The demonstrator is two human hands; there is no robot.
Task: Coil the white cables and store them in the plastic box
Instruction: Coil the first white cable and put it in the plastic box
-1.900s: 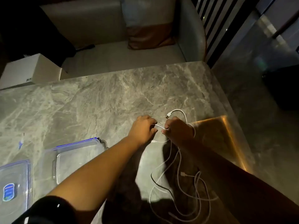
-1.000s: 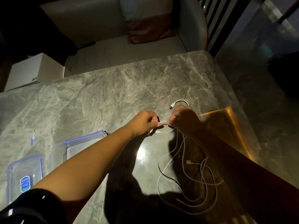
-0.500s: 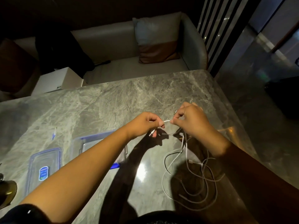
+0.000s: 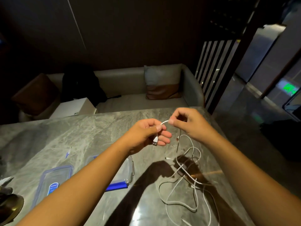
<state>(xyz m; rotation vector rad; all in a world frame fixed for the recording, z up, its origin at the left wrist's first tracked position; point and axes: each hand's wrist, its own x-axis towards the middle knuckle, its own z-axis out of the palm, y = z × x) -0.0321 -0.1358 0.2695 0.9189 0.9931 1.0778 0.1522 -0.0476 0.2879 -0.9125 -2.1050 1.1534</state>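
Observation:
My left hand (image 4: 146, 136) pinches a white cable near its USB plug (image 4: 155, 141), which hangs down below my fingers. My right hand (image 4: 190, 123) pinches the same cable a short way along, so a small arc of cable (image 4: 164, 122) spans between the two hands above the table. The rest of the white cables (image 4: 187, 180) lie in a loose tangle on the marble table below my right forearm. The clear plastic box (image 4: 130, 170) with a blue clip stands on the table under my left forearm, mostly hidden by it.
The box's clear lid (image 4: 53, 180) with a blue label lies at the left. A white carton (image 4: 73, 108) and a sofa with a cushion (image 4: 162, 85) lie beyond the table's far edge. The table's right edge (image 4: 228, 144) drops to the floor. A dark object (image 4: 9, 204) sits far left.
Both hands have lifted off the table with the cable end, and the view has tilted up. The USB plug now hangs from my left hand.

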